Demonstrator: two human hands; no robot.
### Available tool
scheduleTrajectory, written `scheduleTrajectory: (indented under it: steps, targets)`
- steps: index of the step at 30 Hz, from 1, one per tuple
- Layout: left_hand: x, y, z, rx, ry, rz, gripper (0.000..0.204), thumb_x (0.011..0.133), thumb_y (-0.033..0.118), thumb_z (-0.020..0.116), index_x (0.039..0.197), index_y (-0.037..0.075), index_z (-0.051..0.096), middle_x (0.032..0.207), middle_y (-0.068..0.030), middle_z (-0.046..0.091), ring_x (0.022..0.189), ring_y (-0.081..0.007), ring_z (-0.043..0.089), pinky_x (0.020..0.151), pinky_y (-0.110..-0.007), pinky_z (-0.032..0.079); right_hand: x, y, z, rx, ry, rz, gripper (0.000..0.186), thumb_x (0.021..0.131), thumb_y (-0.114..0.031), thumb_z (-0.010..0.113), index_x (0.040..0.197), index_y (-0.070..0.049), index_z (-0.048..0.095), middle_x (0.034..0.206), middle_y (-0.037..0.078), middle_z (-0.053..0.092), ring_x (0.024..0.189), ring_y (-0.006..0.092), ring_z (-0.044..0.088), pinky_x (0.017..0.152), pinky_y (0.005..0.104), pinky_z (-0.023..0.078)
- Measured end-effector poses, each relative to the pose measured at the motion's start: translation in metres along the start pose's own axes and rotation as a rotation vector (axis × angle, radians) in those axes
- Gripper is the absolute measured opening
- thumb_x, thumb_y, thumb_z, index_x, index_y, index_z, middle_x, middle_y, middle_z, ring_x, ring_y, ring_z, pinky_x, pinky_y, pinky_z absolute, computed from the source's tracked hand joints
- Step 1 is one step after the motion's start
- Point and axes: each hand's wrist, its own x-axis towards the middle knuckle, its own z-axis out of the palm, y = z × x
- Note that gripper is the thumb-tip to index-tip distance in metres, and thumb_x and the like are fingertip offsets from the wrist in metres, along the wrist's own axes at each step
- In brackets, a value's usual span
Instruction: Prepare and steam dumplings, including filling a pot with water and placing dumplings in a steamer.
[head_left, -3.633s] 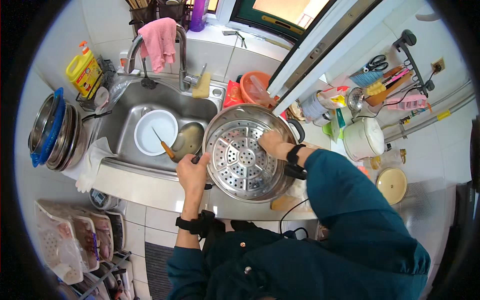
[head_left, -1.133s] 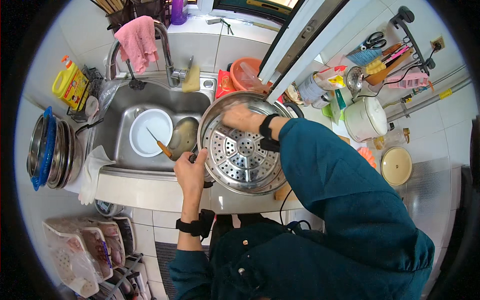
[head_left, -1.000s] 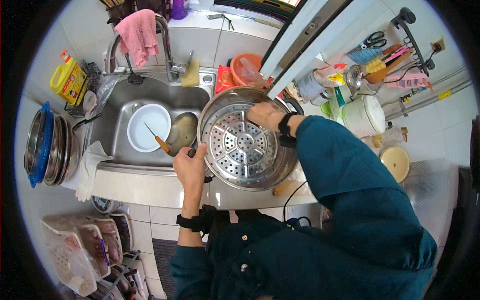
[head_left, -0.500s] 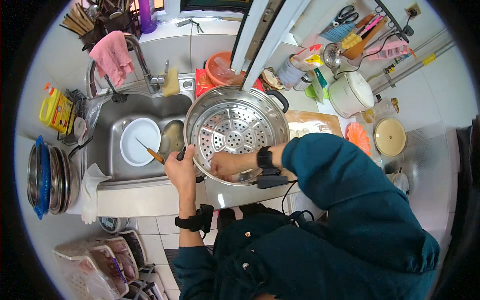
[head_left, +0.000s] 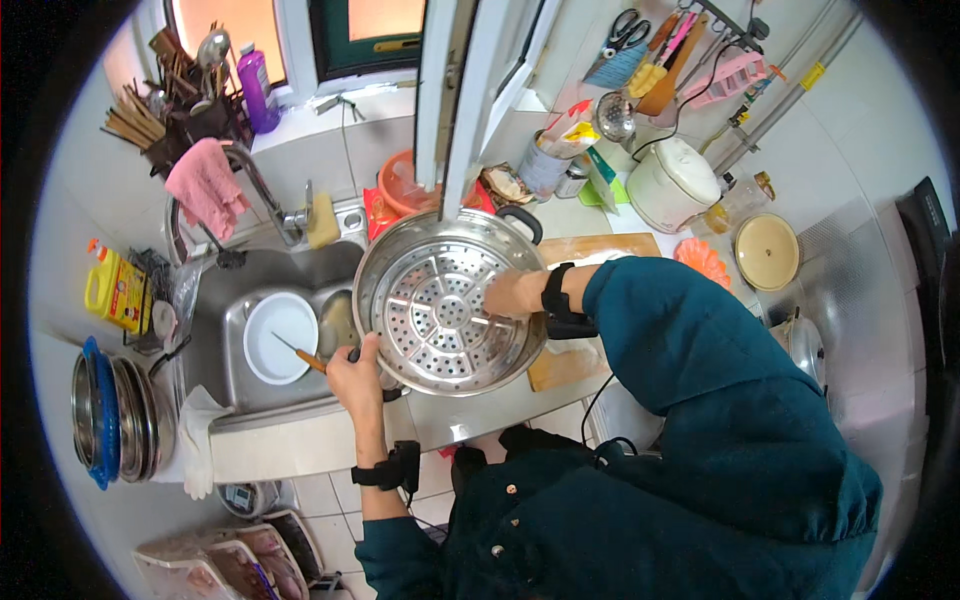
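A stainless steel steamer pot (head_left: 392, 375) with a perforated steaming tray (head_left: 452, 312) inside stands on the counter beside the sink. My left hand (head_left: 357, 382) is closed at its near-left rim, the thumb along the edge. A small dark piece shows at that thumb; I cannot make out what it is. A thin pointed tool with a wooden handle (head_left: 311, 360) reaches from by my left fingers over the white bowl (head_left: 281, 365) in the sink; whether the fingers hold it is unclear. My right hand (head_left: 513, 295) is inside the pot over the tray's right side, its fingers blurred.
The steel sink (head_left: 215, 330) lies left, with a pink cloth (head_left: 207, 185) on its faucet. A wooden board (head_left: 575, 365) lies under the pot's right side. The open window frame (head_left: 455, 130) juts close over the pot's far rim. A rice cooker (head_left: 675, 185) stands right.
My right hand has moved from the pot's near inner wall to the right side of the tray. My left hand stays at the rim. The whole view has shifted.
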Motion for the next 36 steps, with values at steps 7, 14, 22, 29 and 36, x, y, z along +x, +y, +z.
scheduleTrajectory:
  steps: [7, 14, 22, 29, 36]
  targets:
    - [0.003, -0.011, 0.003, 0.002, -0.034, 0.018, 0.05, 0.073, 0.04, 0.071, 0.081, -0.009, 0.063, 0.07, -0.0159, 0.063, 0.066, -0.023, 0.057, 0.067, -0.035, 0.046, -0.068, 0.017, -0.065, 0.508, 0.591, -0.137, 0.019, 0.07, -0.002, 0.056, 0.087, 0.001, 0.064, 0.077, 0.013, 0.066, 0.068, 0.0261, 0.064, 0.062, 0.0342, 0.052]
    - [-0.002, -0.021, -0.008, -0.181, 0.017, -0.048, 0.05, 0.084, 0.042, 0.06, 0.107, -0.002, 0.051, 0.087, -0.0107, 0.059, 0.074, -0.0135, 0.054, 0.055, -0.025, 0.042, -0.17, 0.071, 0.024, 1.986, 0.773, -0.143, 0.02, 0.082, 0.0, 0.054, 0.102, 0.003, 0.059, 0.097, 0.009, 0.063, 0.087, 0.0161, 0.062, 0.074, 0.0307, 0.052]
    - [-0.083, 0.01, -0.035, -0.258, 0.365, -0.054, 0.043, 0.087, 0.041, 0.058, 0.111, 0.005, 0.053, 0.095, -0.0042, 0.057, 0.087, -0.0143, 0.054, 0.07, -0.031, 0.043, -0.209, 0.141, 0.121, 2.262, 0.768, -0.187, 0.022, 0.084, -0.001, 0.054, 0.106, 0.003, 0.056, 0.104, 0.014, 0.062, 0.091, 0.0244, 0.064, 0.081, 0.0375, 0.053]
    - [-0.186, 0.087, 0.01, -0.235, 0.508, 0.006, 0.036, 0.09, 0.03, 0.056, 0.111, 0.001, 0.054, 0.097, -0.0067, 0.058, 0.091, -0.0156, 0.055, 0.078, -0.032, 0.045, -0.156, 0.201, 0.174, 2.463, 0.772, 0.328, 0.027, 0.09, -0.007, 0.039, 0.113, 0.002, 0.05, 0.101, 0.02, 0.06, 0.083, 0.0347, 0.064, 0.068, 0.043, 0.057]
    - [-0.242, 0.107, 0.044, -0.137, 0.334, 0.104, 0.017, 0.091, 0.014, 0.053, 0.094, -0.002, 0.06, 0.077, -0.005, 0.061, 0.069, -0.0099, 0.057, 0.059, -0.021, 0.045, -0.115, 0.23, 0.153, 2.612, 0.865, 0.141, 0.027, 0.095, -0.009, 0.034, 0.116, 0.005, 0.043, 0.108, 0.021, 0.055, 0.094, 0.0333, 0.059, 0.083, 0.04, 0.052]
